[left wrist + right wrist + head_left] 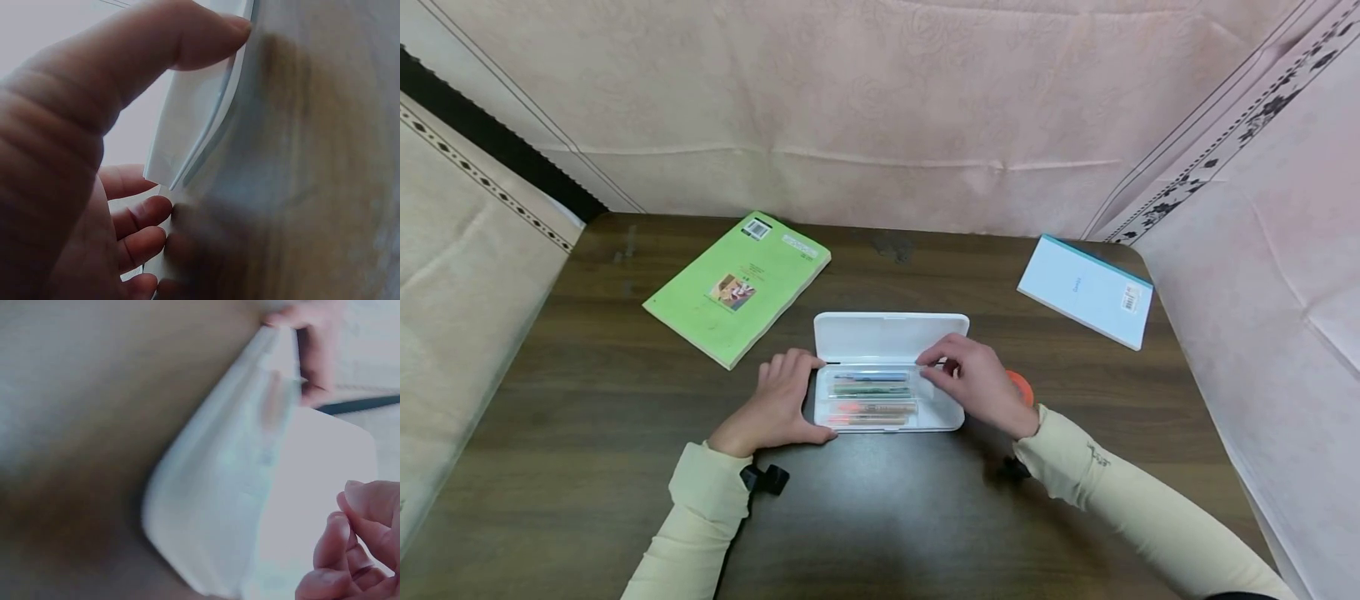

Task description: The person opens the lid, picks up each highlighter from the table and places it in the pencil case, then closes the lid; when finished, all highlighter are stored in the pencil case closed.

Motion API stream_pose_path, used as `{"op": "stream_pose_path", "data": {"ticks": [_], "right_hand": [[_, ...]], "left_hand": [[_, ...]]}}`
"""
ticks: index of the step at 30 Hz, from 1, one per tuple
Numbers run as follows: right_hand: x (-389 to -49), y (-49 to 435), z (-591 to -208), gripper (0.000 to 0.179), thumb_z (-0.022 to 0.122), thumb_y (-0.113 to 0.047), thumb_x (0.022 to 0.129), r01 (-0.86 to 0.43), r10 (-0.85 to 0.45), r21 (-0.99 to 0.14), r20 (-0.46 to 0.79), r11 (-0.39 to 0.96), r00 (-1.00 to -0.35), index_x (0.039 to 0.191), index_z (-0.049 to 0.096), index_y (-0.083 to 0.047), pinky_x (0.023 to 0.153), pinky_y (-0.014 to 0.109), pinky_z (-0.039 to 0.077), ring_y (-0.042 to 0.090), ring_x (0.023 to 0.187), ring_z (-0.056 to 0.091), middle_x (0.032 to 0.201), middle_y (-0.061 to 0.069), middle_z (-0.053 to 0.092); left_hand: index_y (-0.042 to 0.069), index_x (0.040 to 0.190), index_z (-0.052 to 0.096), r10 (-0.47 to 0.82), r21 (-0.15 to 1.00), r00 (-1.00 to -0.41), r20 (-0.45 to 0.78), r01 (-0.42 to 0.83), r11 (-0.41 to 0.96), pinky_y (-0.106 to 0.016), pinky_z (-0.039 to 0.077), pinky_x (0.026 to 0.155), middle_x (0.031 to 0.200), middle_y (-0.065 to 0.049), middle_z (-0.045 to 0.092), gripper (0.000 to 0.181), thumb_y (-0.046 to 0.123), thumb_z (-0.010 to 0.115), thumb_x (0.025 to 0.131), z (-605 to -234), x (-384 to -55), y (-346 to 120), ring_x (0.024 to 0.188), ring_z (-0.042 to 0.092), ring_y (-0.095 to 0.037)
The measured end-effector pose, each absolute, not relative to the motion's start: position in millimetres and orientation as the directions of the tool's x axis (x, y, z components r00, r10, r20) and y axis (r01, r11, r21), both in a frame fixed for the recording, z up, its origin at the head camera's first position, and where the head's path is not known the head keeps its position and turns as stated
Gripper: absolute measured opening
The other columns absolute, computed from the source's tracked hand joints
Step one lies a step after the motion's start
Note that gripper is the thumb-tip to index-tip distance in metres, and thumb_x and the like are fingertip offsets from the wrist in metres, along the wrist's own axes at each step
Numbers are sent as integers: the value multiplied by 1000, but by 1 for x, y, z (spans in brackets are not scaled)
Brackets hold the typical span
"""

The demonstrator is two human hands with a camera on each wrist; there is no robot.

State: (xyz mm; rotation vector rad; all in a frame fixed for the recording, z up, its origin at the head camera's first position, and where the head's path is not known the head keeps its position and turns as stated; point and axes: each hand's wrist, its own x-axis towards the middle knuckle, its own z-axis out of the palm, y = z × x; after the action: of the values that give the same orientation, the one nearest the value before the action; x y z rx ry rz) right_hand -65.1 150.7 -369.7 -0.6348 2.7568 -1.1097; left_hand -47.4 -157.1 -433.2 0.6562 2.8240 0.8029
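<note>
A white pencil case (891,337) lies with its lid raised, and several pens and pencils (872,400) rest inside, toward the left. My left hand (782,400) grips the left end of the case, thumb at the front corner and fingers at the back. In the left wrist view the thumb (206,37) presses along the case's edge. Over the right part of the case is my right hand (973,379), thumb and forefinger a little apart near the hinge. The right wrist view shows its fingers (331,540) loosely bent, with nothing visible between them.
A green book (737,287) lies at the back left of the brown table (880,517). A light blue book (1086,292) is at the back right. An orange rounded object (1021,387) shows partly behind my right hand. Pale cloth (850,100) hangs around the table.
</note>
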Motion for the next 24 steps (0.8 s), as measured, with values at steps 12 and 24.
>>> {"op": "stream_pose_path", "data": {"ticks": [12,24], "right_hand": [[-98,189,-329,14,70,-19,91,-276,-234,-690,156,670,-960,105,73,-16,67,25,46,16,78,54,99,-2,66],[-110,196,-356,19,64,-26,96,-153,-219,-730,4,666,-976,109,71,-15,72,30,51,25,85,60,105,5,68]], "left_hand": [[4,130,42,442,535,-897,-5,371,759,-40,25,83,124,-14,44,95,51,86,60,-434,-47,-158,106,36,-30],[3,129,43,419,544,-908,-6,348,763,-42,27,86,122,-14,45,96,48,89,57,-433,-46,-154,107,37,-31]]}}
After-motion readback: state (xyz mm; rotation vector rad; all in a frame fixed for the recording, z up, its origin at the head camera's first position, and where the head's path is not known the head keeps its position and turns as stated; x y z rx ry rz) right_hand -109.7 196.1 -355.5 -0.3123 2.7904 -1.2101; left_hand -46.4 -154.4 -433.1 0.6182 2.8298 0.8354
